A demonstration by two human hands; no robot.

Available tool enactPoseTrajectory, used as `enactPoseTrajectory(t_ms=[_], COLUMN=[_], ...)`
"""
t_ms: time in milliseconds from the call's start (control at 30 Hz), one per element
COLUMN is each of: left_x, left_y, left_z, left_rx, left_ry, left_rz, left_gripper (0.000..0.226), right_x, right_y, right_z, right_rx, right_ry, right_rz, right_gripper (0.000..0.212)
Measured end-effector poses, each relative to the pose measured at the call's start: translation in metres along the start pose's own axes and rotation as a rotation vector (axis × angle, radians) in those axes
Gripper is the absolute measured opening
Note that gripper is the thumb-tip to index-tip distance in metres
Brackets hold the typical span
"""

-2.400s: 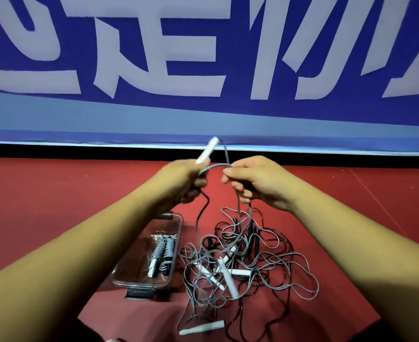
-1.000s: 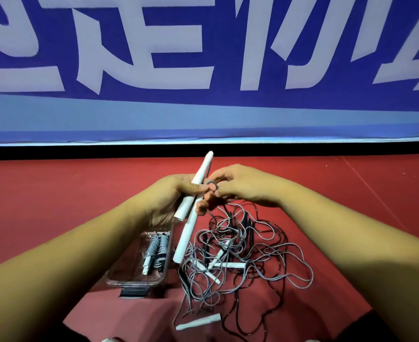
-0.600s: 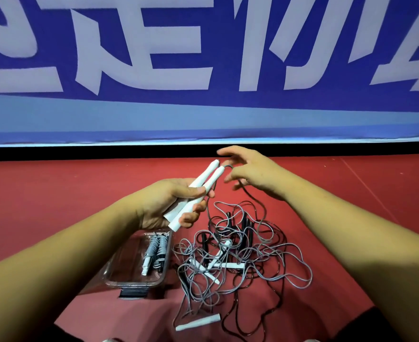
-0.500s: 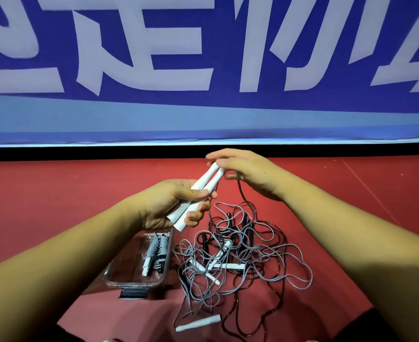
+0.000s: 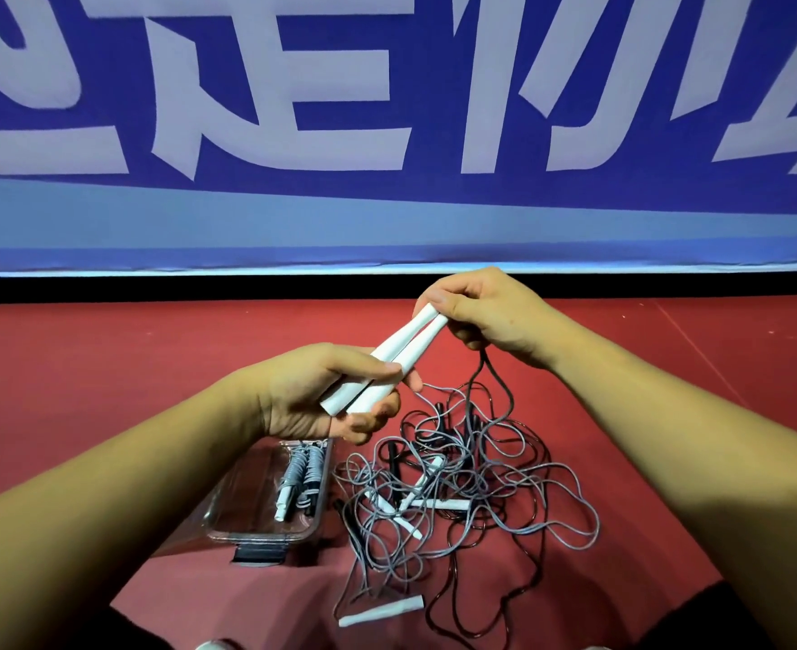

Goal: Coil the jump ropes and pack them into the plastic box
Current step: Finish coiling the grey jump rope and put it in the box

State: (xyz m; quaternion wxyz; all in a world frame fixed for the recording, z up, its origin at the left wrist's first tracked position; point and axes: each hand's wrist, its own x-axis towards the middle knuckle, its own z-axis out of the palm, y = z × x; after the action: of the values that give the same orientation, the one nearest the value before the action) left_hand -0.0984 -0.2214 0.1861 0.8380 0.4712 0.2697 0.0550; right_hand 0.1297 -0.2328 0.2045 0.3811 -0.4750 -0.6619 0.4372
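Observation:
My left hand (image 5: pixel 321 396) grips two white jump-rope handles (image 5: pixel 387 363) side by side at their lower ends. My right hand (image 5: pixel 485 312) pinches their upper tips, and a grey cord (image 5: pixel 485 382) hangs from it down to a tangled pile of grey and dark ropes (image 5: pixel 462 499) on the red floor. Several white handles lie in the pile. A clear plastic box (image 5: pixel 255 504) sits left of the pile with one coiled rope (image 5: pixel 300 480) inside.
A loose white handle (image 5: pixel 382 612) lies on the floor near me. A blue banner wall (image 5: pixel 387 133) with white characters stands behind, a black strip along its base. The red floor (image 5: pixel 105 368) spreads left and right.
My left hand gathered both white handles into one grip and lowered slightly. My right hand let go of the cord loop, opened, then closed on the handles' upper tips.

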Motion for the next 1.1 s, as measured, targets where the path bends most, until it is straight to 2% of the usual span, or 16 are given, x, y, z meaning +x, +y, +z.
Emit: enactPoseTrajectory(t_ms=[233, 333, 400, 500, 633, 700, 767, 833, 933, 1033, 1100], left_x=[0.011, 0.013, 0.014, 0.012, 0.008, 0.01, 0.011, 0.014, 0.014, 0.014, 0.012], left_y=[-0.002, -0.001, 0.005, 0.021, 0.028, 0.029, 0.03, 0.032, 0.031, 0.03, 0.031], left_z=[0.01, 0.011, 0.01, 0.001, -0.014, -0.02, -0.024, -0.026, -0.022, -0.018, -0.019], left_rx=[0.049, 0.11, 0.022, -0.178, -0.258, -0.331, -0.379, -0.444, -0.503, -0.483, -0.438], left_ry=[0.134, 0.249, 0.318, 0.429, 0.62, 0.717, 0.724, 0.724, 0.738, 0.732, 0.735], left_rz=[0.076, 0.141, 0.254, 0.491, 0.672, 0.698, 0.705, 0.749, 0.778, 0.726, 0.678], left_gripper=[0.019, 0.025, 0.022, 0.018, 0.021, 0.026, 0.026, 0.018, 0.036, 0.028, 0.034], right_x=[0.001, 0.003, 0.004, 0.002, -0.001, -0.002, -0.002, -0.002, -0.004, -0.005, -0.004], right_y=[-0.003, -0.002, 0.005, 0.019, 0.026, 0.021, 0.016, 0.011, 0.005, 0.0, -0.003], right_z=[0.002, 0.005, 0.002, -0.001, 0.014, 0.03, 0.048, 0.063, 0.082, 0.093, 0.097], right_rx=[-0.052, 0.009, 0.041, -0.037, 0.141, 0.276, 0.318, 0.301, 0.271, 0.2, 0.086], right_ry=[-0.029, 0.014, 0.037, 0.049, 0.018, -0.025, -0.062, -0.09, -0.129, -0.137, -0.134], right_rz=[-0.069, -0.021, 0.014, 0.06, 0.191, 0.28, 0.32, 0.342, 0.368, 0.358, 0.328], right_gripper=[0.026, 0.031, 0.037, 0.035, 0.027, 0.022, 0.021, 0.023, 0.025, 0.028, 0.029])
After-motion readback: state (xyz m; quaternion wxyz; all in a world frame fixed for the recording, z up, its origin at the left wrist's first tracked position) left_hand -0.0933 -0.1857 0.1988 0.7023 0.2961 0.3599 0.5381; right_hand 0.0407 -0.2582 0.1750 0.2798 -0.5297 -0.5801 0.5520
